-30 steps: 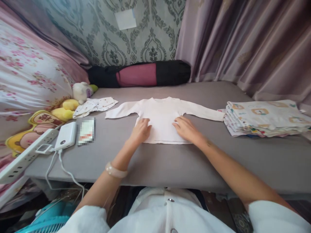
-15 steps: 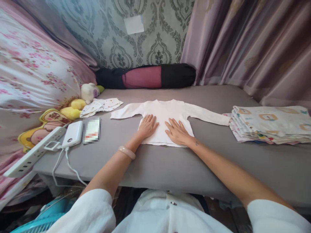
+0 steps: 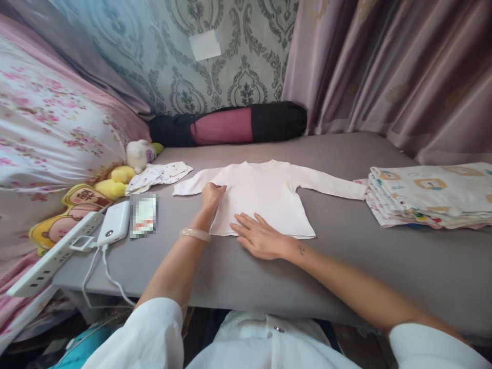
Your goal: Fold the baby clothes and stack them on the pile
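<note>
A small white long-sleeved shirt [image 3: 265, 197] lies flat on the grey-covered surface [image 3: 215, 277], its sleeves spread to both sides. My left hand [image 3: 212, 197] is closed at the shirt's left side, just under the armpit, pinching the fabric edge there. Lower down, my right hand [image 3: 259, 237] rests flat across the bottom hem, fingers spread and pointing left. The right sleeve's cuff reaches a folded stack of printed cloths [image 3: 430, 197]. Beyond the left cuff lies a small spotted white garment [image 3: 157, 175].
At left are a white power bank [image 3: 114, 223] with cables, a power strip [image 3: 57, 253], a blurred packet [image 3: 144, 215] and plush toys [image 3: 119, 179]. A black and maroon long bag [image 3: 223, 125] lies against the wall. Curtains [image 3: 346, 72] hang at right.
My left hand has moved left off the shirt's front and closed at its side edge. My right hand has slid down and left to the hem. The shirt body looks spread wider.
</note>
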A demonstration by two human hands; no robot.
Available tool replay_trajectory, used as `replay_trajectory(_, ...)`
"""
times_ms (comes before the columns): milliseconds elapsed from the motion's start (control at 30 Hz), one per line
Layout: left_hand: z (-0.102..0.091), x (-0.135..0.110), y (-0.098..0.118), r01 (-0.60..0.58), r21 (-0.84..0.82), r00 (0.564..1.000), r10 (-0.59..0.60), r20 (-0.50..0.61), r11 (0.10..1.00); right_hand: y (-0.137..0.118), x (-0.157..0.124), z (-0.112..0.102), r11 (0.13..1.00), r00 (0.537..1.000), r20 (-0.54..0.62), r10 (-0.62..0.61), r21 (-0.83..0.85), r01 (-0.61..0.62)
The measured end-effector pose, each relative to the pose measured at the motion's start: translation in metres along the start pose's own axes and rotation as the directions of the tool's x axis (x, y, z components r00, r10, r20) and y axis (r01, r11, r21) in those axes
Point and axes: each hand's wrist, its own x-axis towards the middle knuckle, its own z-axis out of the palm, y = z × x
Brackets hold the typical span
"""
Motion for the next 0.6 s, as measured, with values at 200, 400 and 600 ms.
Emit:
replay_trajectory(200, 0.003, 0.005, 0.009, 0.031, -0.025, 0.999, -0.031, 0.013, 0.999, -0.005, 0.01, 0.016, 0.997, 0.996, -0.072, -0.046, -0.06, 0.041)
replay_trajectory(400, 0.007, 0.013, 0.008, -0.012, 0.011, 1.0, 0.012, -0.014, 1.0, -0.001, 0.007, 0.02, 0.995, 0.992, -0.11, -0.054, -0.092, 0.044)
replay_trajectory(600, 0.011, 0.01, 0.0, -0.259, 0.288, 0.939, 0.31, -0.15, 0.922, -0.004, 0.006, 0.021, 0.996, 0.989, -0.135, -0.058, -0.079, 0.047)
